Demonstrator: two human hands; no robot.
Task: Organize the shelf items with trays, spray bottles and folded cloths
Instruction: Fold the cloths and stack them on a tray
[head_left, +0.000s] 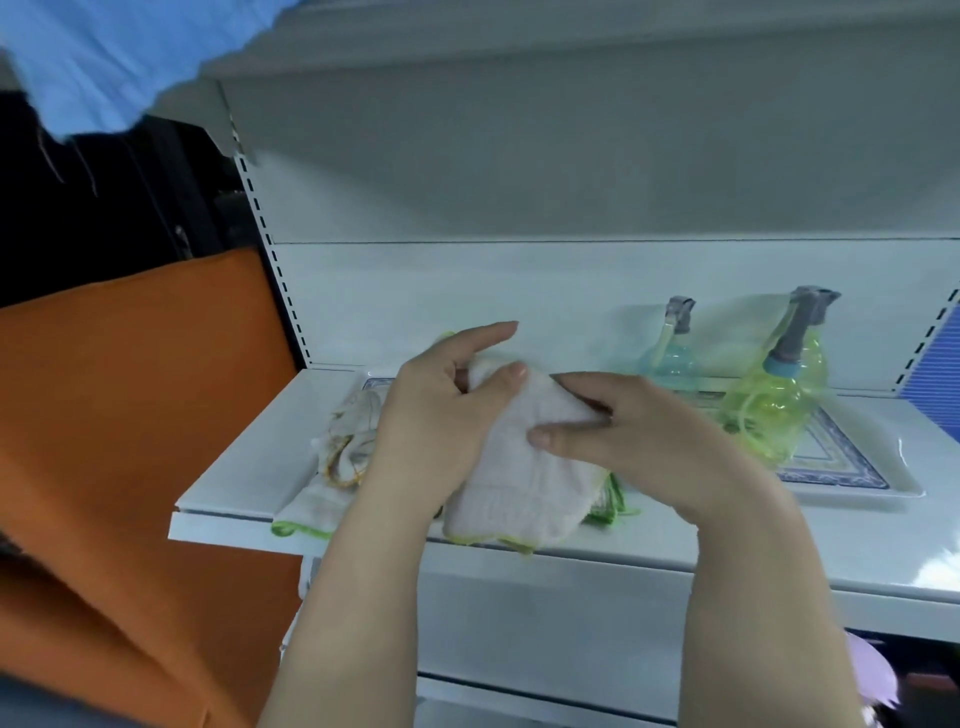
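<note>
Left hand and right hand both grip the white cloth, thumbs on top, above the shelf's near edge. To the right, the green spray bottle stands on the tray.

White cloth over shelf front, crumpled cloths left, green bottle on patterned tray, blue bottle behind

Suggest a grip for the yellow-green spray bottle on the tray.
Probably the narrow neck at the blue collar: the yellow-green spray bottle bulges wide below it. Come from the front-right; the blue spray bottle stands close behind-left.
</note>
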